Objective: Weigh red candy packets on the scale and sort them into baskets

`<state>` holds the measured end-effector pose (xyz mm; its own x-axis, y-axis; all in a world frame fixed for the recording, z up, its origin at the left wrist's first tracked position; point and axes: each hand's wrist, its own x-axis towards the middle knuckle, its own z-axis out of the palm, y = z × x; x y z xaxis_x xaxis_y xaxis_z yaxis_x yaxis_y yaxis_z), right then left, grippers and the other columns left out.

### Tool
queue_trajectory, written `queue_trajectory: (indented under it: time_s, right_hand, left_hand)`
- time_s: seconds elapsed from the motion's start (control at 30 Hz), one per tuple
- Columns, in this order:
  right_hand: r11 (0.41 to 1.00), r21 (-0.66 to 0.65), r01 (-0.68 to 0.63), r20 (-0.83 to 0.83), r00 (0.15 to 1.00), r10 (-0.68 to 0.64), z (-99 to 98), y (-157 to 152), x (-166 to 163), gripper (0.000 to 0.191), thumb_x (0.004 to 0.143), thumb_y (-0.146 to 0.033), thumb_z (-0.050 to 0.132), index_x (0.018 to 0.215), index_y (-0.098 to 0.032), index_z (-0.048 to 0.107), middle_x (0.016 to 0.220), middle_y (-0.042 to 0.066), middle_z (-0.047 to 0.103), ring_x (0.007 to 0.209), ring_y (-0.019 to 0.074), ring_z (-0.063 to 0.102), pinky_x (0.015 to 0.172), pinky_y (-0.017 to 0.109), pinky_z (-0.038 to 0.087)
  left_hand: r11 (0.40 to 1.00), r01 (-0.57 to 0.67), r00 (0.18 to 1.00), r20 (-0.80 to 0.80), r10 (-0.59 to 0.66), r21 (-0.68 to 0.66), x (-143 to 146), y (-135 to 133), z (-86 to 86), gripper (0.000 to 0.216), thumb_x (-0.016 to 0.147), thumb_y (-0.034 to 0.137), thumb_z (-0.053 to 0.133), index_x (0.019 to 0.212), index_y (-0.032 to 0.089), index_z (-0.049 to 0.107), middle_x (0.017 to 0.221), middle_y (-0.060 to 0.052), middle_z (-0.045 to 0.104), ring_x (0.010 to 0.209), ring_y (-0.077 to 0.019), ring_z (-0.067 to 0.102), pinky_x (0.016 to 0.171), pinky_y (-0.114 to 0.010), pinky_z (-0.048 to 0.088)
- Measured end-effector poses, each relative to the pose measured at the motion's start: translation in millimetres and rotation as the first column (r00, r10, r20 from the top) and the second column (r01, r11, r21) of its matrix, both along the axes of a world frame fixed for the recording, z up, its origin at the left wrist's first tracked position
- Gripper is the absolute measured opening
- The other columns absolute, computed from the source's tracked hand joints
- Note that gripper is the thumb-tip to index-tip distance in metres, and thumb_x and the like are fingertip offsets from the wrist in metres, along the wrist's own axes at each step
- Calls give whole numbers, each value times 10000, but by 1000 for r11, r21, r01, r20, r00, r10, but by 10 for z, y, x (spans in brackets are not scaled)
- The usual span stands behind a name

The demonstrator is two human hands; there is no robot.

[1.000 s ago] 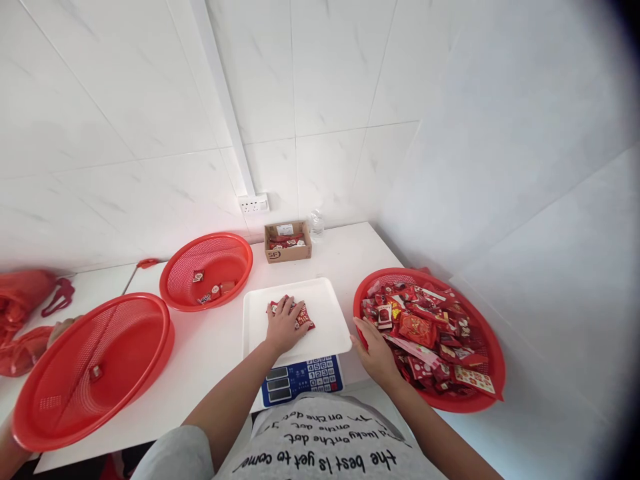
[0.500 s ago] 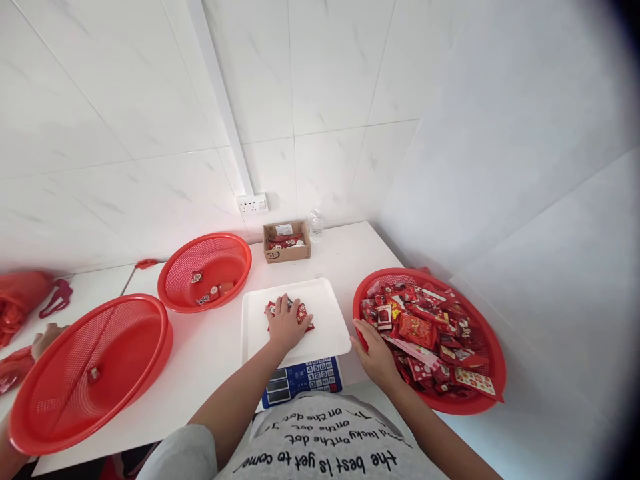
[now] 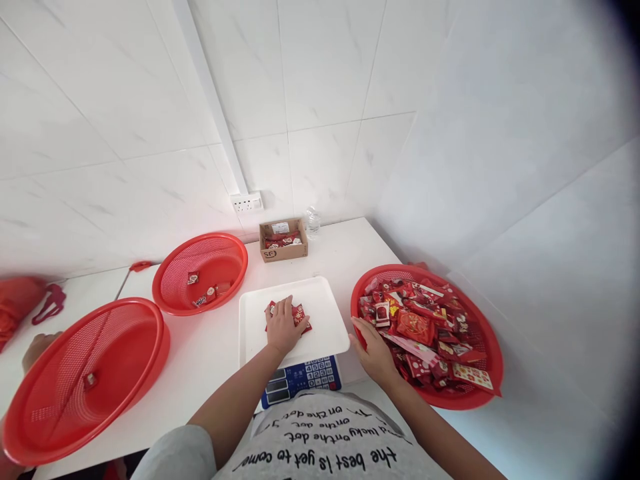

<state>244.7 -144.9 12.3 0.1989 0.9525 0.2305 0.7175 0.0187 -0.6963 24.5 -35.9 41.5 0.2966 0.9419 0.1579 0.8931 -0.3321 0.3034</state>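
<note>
My left hand (image 3: 284, 327) lies from above over several small red candy packets (image 3: 301, 315) on the white tray (image 3: 320, 293) of a scale. Its fingers are drawn together and bent over the packets, with the thumb out to the right. The palm hides part of the pile. My right hand (image 3: 373, 350) rests by the near-left rim of a red plastic basket (image 3: 493, 340), fingers stretched out and holding nothing. Many red-wrapped packets (image 3: 416, 327) fill that basket. Below the tray shows the scale's blue keypad panel (image 3: 300, 379).
Left stand two more red baskets: the near basket (image 3: 163, 333) holds one small piece, the far basket (image 3: 245, 267) a few packets. A cardboard box (image 3: 283, 252) of packets and a clear plastic item (image 3: 313, 223) stand by the wall. Another person's hand (image 3: 37, 350) shows far left.
My left hand stays over the packets, its fingers closer together than before. My right hand has hardly moved at the basket rim. The view has shifted slightly; the other person's hand has moved a little.
</note>
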Motion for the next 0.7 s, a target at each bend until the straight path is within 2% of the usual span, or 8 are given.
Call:
queue_trajectory:
  time_s: [0.3,0.53,0.7]
  right_hand:
    - [1000,14,-8,16,1000,8,18,7,0,408,884,-369,416,1211,-171,558,1232,129,582,1178,247,506,1013,474,405]
    - [1000,25,-9,5,1000,9,9,6,2,396,885,-368,417,1205,-189,566,1228,119,587,1173,245,510,1008,476,407]
    - [1000,14,-16,12,1000,16,33,8,-1,390,882,-363,420,1185,-171,573,1214,131,592,1156,247,519,1003,477,408]
  left_hand:
    - [997,81,994,68,-81,5,-39,1,14,586,841,487,464,1344,204,367,1129,-76,609,1099,-248,516,1050,-476,249]
    - [987,155,988,19,-154,-37,-108,5,81,580,817,485,501,1315,200,411,1341,-100,490,1248,-264,409,1098,-491,182]
    - [997,67,998,-7,-67,-42,-103,-30,114,604,815,512,487,1320,189,416,1420,-123,392,1329,-287,298,1103,-509,165]
